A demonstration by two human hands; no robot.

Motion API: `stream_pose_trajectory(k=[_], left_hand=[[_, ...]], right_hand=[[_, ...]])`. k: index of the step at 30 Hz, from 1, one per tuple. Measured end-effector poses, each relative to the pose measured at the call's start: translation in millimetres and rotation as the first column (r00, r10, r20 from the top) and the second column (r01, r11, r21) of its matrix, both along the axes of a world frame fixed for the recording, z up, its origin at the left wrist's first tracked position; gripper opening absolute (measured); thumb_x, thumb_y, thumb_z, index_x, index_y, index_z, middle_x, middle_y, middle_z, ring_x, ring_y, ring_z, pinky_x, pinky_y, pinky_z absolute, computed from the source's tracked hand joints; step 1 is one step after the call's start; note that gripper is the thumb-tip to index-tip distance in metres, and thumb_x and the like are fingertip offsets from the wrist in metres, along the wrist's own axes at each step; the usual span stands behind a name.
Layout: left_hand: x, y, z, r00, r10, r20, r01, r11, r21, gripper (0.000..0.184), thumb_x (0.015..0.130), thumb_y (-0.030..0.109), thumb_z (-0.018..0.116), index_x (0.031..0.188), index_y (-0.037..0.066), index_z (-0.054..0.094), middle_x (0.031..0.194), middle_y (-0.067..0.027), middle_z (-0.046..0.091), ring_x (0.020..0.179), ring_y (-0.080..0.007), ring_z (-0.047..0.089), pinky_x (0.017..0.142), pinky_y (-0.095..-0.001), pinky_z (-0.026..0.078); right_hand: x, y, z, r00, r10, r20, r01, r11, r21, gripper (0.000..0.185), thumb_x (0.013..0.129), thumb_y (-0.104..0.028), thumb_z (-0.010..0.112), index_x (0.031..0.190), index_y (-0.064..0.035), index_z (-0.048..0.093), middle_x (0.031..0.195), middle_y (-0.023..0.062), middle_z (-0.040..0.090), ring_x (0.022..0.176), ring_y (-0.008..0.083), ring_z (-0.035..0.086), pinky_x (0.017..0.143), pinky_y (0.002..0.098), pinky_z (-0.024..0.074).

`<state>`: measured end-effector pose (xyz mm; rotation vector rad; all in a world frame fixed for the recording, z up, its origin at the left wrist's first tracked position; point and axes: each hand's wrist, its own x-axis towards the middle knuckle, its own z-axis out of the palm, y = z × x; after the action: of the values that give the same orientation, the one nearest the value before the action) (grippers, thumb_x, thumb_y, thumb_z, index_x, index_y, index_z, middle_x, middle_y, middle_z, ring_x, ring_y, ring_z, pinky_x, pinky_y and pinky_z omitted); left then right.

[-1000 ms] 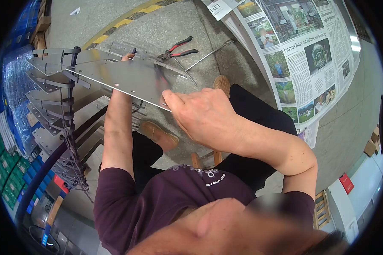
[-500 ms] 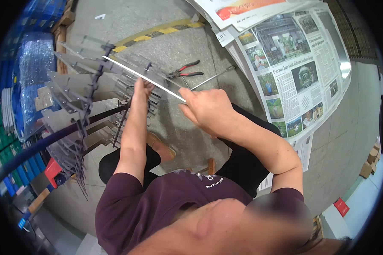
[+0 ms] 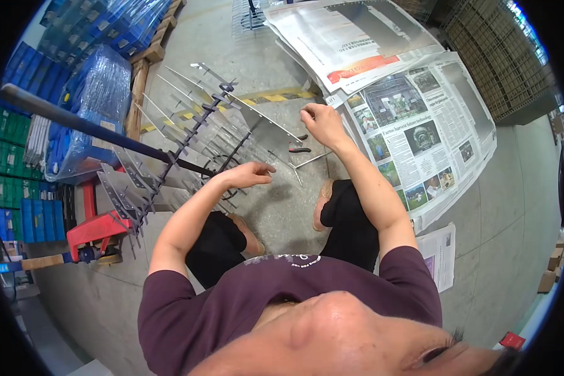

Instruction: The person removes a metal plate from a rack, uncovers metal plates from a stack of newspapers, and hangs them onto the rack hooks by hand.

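Hovering half-curled, empty | left hand | right hand near plate | newspaper: "Farms harvest…"

Metal plate: grey, thin, flat, dull sheen; small holes along the long upper edge. Sits tilted, that edge slanting down rightward, its upper-left end at the dark, many-pronged rack.

I count two hands around centre, two shoes just below, one rack at left, one pliers mid-frame; the plates overlap beyond counting.
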<state>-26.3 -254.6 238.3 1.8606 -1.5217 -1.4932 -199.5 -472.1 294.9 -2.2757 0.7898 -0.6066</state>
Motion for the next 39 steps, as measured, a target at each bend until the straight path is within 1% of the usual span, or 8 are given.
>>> stream_pose_trajectory(k=[2,3,6,9,12,27,30,39], left_hand=[[-9,3,27,0.994,-0.018,0.111,0.019,1.0,-0.012,0.051,0.088,0.028,0.064,0.13,0.002,0.052,0.111,-0.0146,0.066,0.104,-0.026,0.061,0.092,-0.0356,0.046],[-14,3,37,0.887,-0.127,0.444,0.164,0.985,-0.046,0.053,0.086,0.03,0.064,0.131,0.003,0.051,0.116,-0.0172,0.064,0.108,-0.0319,0.06,0.093,-0.0399,0.046],[-21,4,50,0.585,-0.157,0.796,0.301,0.953,-0.032,0.055,0.084,0.032,0.064,0.13,0.006,0.051,0.118,-0.0169,0.062,0.109,-0.0351,0.059,0.09,-0.0443,0.048],[-12,11,44,0.644,-0.175,0.745,0.283,0.959,-0.019,0.053,0.083,0.033,0.065,0.128,0.008,0.052,0.116,-0.0158,0.063,0.106,-0.033,0.061,0.087,-0.0454,0.049],[-5,19,43,0.68,-0.178,0.712,0.266,0.964,-0.013,0.053,0.083,0.033,0.065,0.128,0.008,0.052,0.114,-0.0164,0.064,0.104,-0.0337,0.062,0.085,-0.0456,0.05],[1,18,43,0.68,-0.162,0.715,0.231,0.973,0.001,0.049,0.084,0.034,0.065,0.124,0.007,0.054,0.102,-0.0179,0.067,0.099,-0.0345,0.064,0.082,-0.0443,0.051],[-4,14,45,0.676,-0.162,0.719,0.233,0.973,0.0,0.049,0.084,0.034,0.065,0.124,0.007,0.054,0.102,-0.0179,0.067,0.099,-0.0349,0.064,0.082,-0.0441,0.051],[-7,7,40,0.664,-0.199,0.721,0.254,0.967,0.033,0.049,0.083,0.035,0.066,0.124,0.009,0.056,0.104,-0.0168,0.067,0.1,-0.0338,0.064,0.081,-0.0443,0.052]], right_hand=[[2,-8,-9,1.0,-0.024,-0.007,0.024,1.0,-0.003,0.024,0.085,-0.026,0.059,0.089,-0.0056,0.07,0.08,0.017,0.069,0.078,0.0366,0.067,0.071,0.0447,0.0524],[4,-12,-14,0.999,-0.052,-0.006,0.052,0.998,0.018,0.024,0.084,-0.026,0.06,0.087,-0.0048,0.07,0.081,0.0184,0.068,0.08,0.0371,0.066,0.071,0.0452,0.052],[8,-23,-31,0.995,-0.097,0.009,0.097,0.995,0.038,0.024,0.084,-0.026,0.06,0.086,-0.0043,0.069,0.083,0.0186,0.068,0.082,0.0373,0.066,0.073,0.0465,0.0515],[10,-31,-38,0.986,-0.158,-0.049,0.155,0.986,-0.068,0.024,0.087,-0.024,0.056,0.087,-0.0045,0.07,0.072,0.0081,0.07,0.065,0.0219,0.069,0.068,0.0352,0.0532],[9,-35,-42,0.985,-0.163,-0.055,0.165,0.986,0.024,0.025,0.083,-0.027,0.06,0.088,-0.0046,0.07,0.085,0.0193,0.069,0.085,0.0385,0.065,0.076,0.0475,0.0515],[3,-35,-41,0.984,-0.114,-0.136,0.111,0.993,-0.029,0.025,0.083,-0.026,0.058,0.09,-0.0056,0.071,0.089,0.0202,0.069,0.088,0.0386,0.065,0.08,0.0482,0.0512],[1,-35,-43,0.983,-0.14,-0.121,0.127,0.985,-0.114,0.024,0.083,-0.023,0.056,0.088,-0.0051,0.071,0.079,0.0113,0.071,0.079,0.029,0.068,0.075,0.0405,0.0516],[-7,-41,-49,0.99,-0.1,-0.097,0.098,0.995,-0.028,0.027,0.083,-0.027,0.057,0.092,-0.0062,0.071,0.09,0.0203,0.068,0.088,0.0395,0.064,0.08,0.0476,0.0504]])
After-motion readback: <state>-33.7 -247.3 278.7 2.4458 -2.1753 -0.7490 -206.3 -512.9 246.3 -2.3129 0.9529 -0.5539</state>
